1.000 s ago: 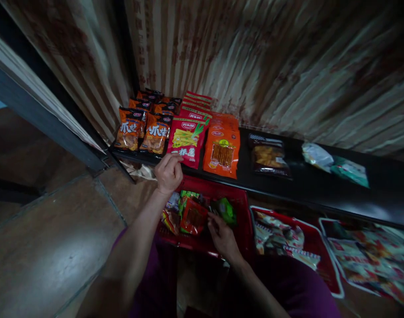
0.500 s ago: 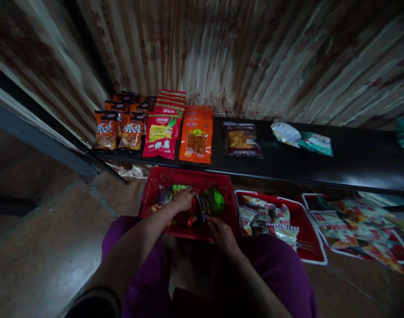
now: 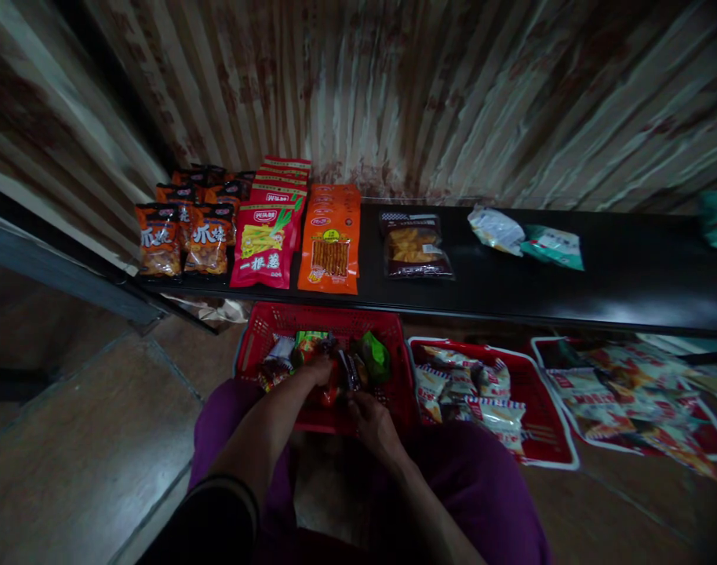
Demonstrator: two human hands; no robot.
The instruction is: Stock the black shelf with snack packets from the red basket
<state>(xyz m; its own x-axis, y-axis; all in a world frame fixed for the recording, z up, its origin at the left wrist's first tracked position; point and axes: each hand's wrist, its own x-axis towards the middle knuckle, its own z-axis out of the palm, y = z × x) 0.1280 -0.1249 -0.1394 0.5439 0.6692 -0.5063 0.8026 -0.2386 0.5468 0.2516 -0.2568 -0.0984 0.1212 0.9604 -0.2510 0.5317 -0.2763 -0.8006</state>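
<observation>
A red plastic basket (image 3: 329,315) with mixed snack packets stands between my knees, under the shelf's front edge. My left hand (image 3: 317,370) reaches down into it, beside a green packet (image 3: 311,337); its fingers are lost in shadow among the packets. At the basket's near side, my right hand (image 3: 371,422) has thumb and fingers closed on the lower end of a dark snack bag (image 3: 351,370) with a pale patterned edge. A bright green bag (image 3: 375,357) lies to the right of it. Silvery packets (image 3: 280,351) are at the basket's left.
On the black shelf (image 3: 500,290) stand orange-black bags (image 3: 158,243), pink-red bags (image 3: 263,247) and orange bags (image 3: 330,251). A brown snack bag (image 3: 416,247) and teal bags (image 3: 554,246) lie farther right. Two more red baskets (image 3: 544,431) of packets sit on the floor at right.
My left hand has moved deeper and slightly nearer me in the basket. My right hand keeps its hold on the dark bag. The view has shifted a little.
</observation>
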